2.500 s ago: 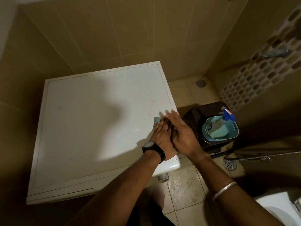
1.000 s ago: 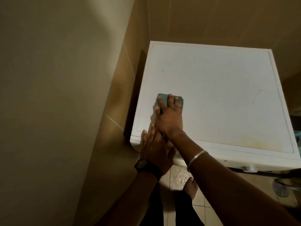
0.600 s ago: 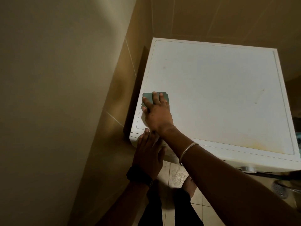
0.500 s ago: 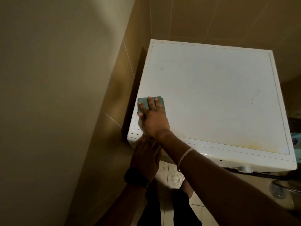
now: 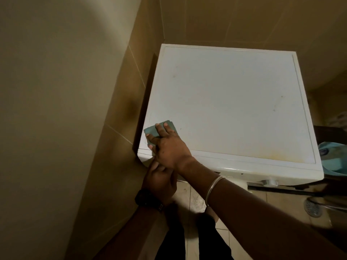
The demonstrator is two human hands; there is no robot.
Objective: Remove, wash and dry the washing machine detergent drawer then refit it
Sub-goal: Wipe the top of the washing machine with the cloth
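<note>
Right hand (image 5: pixel 169 145) presses flat on small folded teal cloth (image 5: pixel 153 130) at white washing machine top's (image 5: pixel 234 102) front-left corner; left hand (image 5: pixel 159 182) below, grip unclear; detergent drawer unseen; cloth may slide off edge

Teal cloth (image 5: pixel 154 130); white washing machine (image 5: pixel 234 102); tan tiles (image 5: pixel 234 19).

One head camera looks steeply down from above the front of the washing machine (image 5: pixel 231 109), facing its white top closely, floor tiles (image 5: pixel 193 199) just below its front edge
</note>
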